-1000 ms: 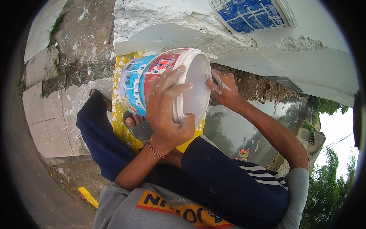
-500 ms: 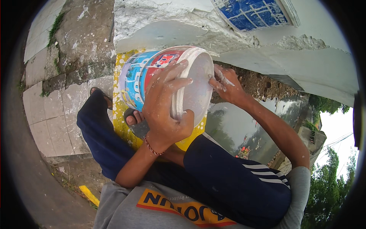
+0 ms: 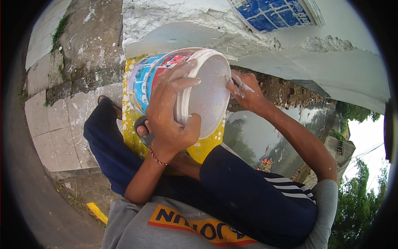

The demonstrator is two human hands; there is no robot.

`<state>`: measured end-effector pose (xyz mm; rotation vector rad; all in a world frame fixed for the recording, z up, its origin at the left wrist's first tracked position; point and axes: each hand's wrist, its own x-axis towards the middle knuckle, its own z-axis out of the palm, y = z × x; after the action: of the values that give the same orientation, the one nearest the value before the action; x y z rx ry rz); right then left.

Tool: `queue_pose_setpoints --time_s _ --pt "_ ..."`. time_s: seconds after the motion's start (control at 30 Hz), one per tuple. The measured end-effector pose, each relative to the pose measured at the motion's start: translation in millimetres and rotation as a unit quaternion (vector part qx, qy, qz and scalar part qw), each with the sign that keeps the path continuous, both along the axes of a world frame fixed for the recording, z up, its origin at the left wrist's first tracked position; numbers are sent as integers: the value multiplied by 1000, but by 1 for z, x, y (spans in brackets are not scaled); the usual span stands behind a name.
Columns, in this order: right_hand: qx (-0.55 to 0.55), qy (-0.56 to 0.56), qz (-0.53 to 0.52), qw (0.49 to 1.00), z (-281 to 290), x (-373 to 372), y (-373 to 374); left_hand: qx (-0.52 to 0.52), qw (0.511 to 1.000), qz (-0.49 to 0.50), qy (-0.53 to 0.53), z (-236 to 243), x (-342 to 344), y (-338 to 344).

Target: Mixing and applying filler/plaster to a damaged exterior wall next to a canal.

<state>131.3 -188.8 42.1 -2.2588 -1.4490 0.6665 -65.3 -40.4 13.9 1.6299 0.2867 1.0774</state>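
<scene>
A white bucket [image 3: 207, 91] with blue and red bands lies tipped at upper center of the frame, its mouth turned toward the right, above a yellow ledge [image 3: 209, 146] flecked with white. The person's left hand [image 3: 172, 103] holds it near the rim, fingers spread across the side and thumb set apart at the mouth; a red-and-white cord bracelet [image 3: 157, 157] circles the wrist. The right hand [image 3: 245, 89], smeared with white, is narrow, its fingertips gathered at the right edge of the mouth; whether they pinch anything cannot be told. A foot [image 3: 143, 129] shows just below the bucket. At upper right, a blue-labeled container [image 3: 273, 15] is cut off by the frame's top edge, beside a rough white wall [image 3: 186, 39]. Gray water [image 3: 244, 133] spreads right of center, pale paving tiles [image 3: 62, 141] lie at left, and dark blue trousers [image 3: 244, 191] cross the lower center.
</scene>
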Motion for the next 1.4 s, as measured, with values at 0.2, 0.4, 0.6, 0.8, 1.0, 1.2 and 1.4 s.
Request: queue_pose_setpoints --time_s 0.2,0.4,0.6,0.8,1.0,1.2,1.4 --pt "-14 -21 17 1000 -2 2 2 -7 1000 -5 -1 1 -1 5" --pt "-15 25 -36 999 2 1 3 8 1000 -2 -1 2 0 2" --pt "-105 125 -135 977 18 -4 9 32 999 -11 12 1 -1 0" --pt "-96 24 -51 994 9 3 3 39 999 -27 9 3 -1 1" --pt "-57 18 -53 997 2 3 -4 52 998 -26 15 4 0 -3" --pt "-32 -2 -58 998 2 -3 -7 71 997 -14 23 7 0 -15" --pt "-38 -12 -71 997 -1 -4 -7 87 996 -3 32 6 3 -20"
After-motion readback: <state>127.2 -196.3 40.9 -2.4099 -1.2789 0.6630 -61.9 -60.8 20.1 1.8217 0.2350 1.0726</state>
